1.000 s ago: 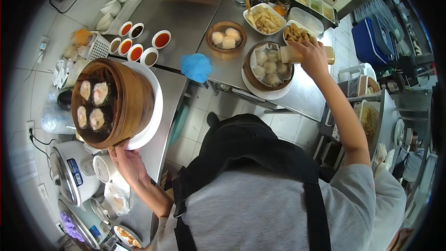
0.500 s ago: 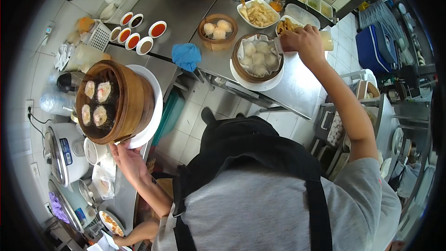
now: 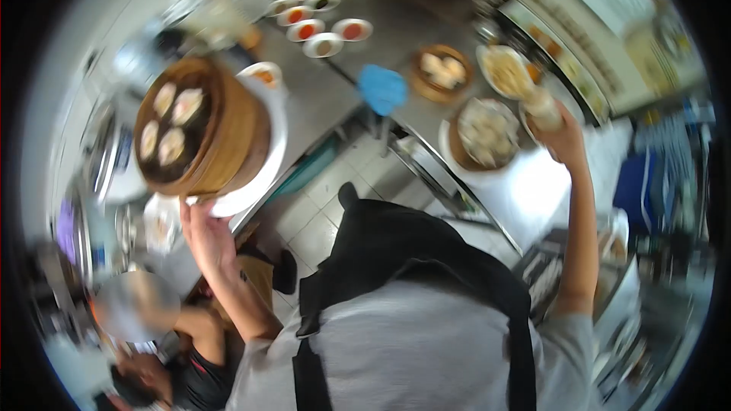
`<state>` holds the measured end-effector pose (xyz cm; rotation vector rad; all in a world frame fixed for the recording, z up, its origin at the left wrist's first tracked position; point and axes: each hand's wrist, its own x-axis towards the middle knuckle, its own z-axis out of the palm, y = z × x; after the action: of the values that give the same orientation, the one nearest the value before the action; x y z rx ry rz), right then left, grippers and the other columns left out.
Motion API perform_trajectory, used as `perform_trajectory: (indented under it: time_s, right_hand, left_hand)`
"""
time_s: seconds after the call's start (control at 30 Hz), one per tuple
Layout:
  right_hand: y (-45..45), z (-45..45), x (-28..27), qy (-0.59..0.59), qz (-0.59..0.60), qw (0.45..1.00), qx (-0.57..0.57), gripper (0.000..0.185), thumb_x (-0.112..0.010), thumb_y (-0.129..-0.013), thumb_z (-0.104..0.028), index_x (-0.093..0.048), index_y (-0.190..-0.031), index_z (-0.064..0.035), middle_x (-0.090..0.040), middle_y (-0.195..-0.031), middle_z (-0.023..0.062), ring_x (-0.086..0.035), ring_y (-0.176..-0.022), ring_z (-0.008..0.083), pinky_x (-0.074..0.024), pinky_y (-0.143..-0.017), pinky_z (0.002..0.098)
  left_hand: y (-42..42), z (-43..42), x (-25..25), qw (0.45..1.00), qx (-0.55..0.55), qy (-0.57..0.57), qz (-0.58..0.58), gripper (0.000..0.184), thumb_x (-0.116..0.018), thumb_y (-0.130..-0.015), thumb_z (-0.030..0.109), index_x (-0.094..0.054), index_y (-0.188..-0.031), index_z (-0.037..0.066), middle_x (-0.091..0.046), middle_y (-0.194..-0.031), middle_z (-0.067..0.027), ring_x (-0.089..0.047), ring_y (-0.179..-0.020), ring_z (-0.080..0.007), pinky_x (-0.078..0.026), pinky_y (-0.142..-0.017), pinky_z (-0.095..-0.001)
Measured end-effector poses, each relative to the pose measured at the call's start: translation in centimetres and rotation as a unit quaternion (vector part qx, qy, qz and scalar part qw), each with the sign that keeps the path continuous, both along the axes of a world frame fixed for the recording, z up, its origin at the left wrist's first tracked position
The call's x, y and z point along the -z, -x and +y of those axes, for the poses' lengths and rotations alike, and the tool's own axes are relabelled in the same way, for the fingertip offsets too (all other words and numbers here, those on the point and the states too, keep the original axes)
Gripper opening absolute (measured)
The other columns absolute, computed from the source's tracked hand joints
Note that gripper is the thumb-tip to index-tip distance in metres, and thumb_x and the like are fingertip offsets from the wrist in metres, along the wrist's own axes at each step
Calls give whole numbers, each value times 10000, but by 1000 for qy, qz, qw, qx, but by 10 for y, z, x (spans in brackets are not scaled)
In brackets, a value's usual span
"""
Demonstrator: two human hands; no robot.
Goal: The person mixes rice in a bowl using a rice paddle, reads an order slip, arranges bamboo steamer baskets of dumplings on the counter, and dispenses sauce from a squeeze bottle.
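While the left hand (image 3: 209, 240) holds up a plate, the right hand (image 3: 565, 137) grips a bottle.
In the head view, the left fingers are closed on the edge of the white plate (image 3: 237, 200), on which stands a tall wooden basket (image 3: 236, 133), tilted in this view and showing four dumplings (image 3: 186, 106) inside. The right fingers are wrapped around the pale bottle (image 3: 543, 110), which is just beside a round basket (image 3: 460, 150) of whitish dumplings (image 3: 487, 131) on the steel desk (image 3: 525, 183). A smaller basket (image 3: 445, 96) and a blue cloth (image 3: 382, 89) lie near it; small sauce bowls (image 3: 306, 30) stand farther left. Blur hides finer detail.
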<state>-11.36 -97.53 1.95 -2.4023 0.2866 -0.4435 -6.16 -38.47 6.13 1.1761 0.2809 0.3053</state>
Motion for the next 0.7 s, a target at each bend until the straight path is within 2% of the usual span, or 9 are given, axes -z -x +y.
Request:
perform_trajectory:
  time_s: [0.13,0.23,0.33,0.37,0.4,0.47,0.53,0.57,0.7]
  right_hand:
    - [-61,92,-60,-236,-14,967,-96,606,-767,-625,-52,-538,-1185,-6,-636,-1011,45,-609,-871,136,-484,-786,277]
    - [-130,192,-99,-233,-37,947,-220,609,-738,-687,-37,-484,-1238,20,-585,-1186,102,-563,-1070,183,-425,-942,321]
    - [-209,301,-117,-312,42,882,-350,580,-745,-708,-48,-496,-1229,9,-587,-1161,77,-565,-1048,166,-455,-901,317]
    - [-234,329,-109,-340,27,847,-408,563,-759,-706,-65,-509,-1206,4,-608,-1086,48,-584,-986,148,-470,-860,302]
    - [-263,371,-102,-301,-54,836,-456,536,-777,-699,-88,-528,-1166,-5,-622,-1040,44,-596,-942,137,-480,-832,289]
    - [-314,450,-83,-256,-76,836,-480,560,-815,-664,-135,-532,-1129,-4,-622,-1047,60,-592,-953,149,-482,-839,307]
    - [-347,526,-67,-261,-57,851,-452,703,-847,-555,-157,-517,-1166,-44,-641,-1054,101,-607,-980,211,-469,-870,340]
    - [-367,561,-49,-225,-70,868,-438,714,-868,-549,-156,-524,-1166,-51,-636,-1066,73,-598,-973,168,-476,-864,316]
    - [-415,617,29,-244,-39,898,-364,733,-834,-526,-136,-501,-1175,-70,-635,-1060,125,-611,-1007,262,-482,-858,358]
  left_hand:
    - [8,52,-12,997,18,16,-78,460,-474,-882,60,-346,-1322,23,-614,-1001,-104,-660,-807,-178,-602,-599,-320]
    - [6,84,-24,996,-56,-2,-63,441,-462,-908,84,-332,-1324,22,-625,-966,-104,-668,-776,-190,-604,-610,-330]
    - [2,114,-29,989,-144,-13,-38,513,-428,-920,85,-239,-1393,28,-615,-929,-97,-656,-781,-191,-601,-606,-358]
    - [3,115,-21,987,-151,-24,-41,534,-431,-924,93,-210,-1406,30,-604,-919,-90,-645,-791,-184,-599,-597,-360]
    - [4,131,-17,986,-158,-29,-45,556,-435,-929,102,-181,-1419,33,-593,-910,-84,-635,-800,-177,-596,-588,-363]
    - [4,155,-15,978,-202,-43,-21,553,-437,-920,84,-193,-1415,42,-551,-962,-70,-599,-830,-157,-581,-542,-349]
    - [-1,173,-22,975,-218,-33,-11,564,-445,-905,68,-200,-1413,45,-549,-1007,-72,-600,-819,-145,-583,-537,-334]
    - [-4,183,-23,973,-227,-29,-13,577,-450,-896,58,-196,-1413,42,-552,-1026,-78,-602,-816,-140,-583,-526,-324]
    - [-27,159,-35,968,-250,-16,-23,580,-458,-863,16,-231,-1396,20,-565,-1052,-98,-613,-731,-129,-578,-480,-300]
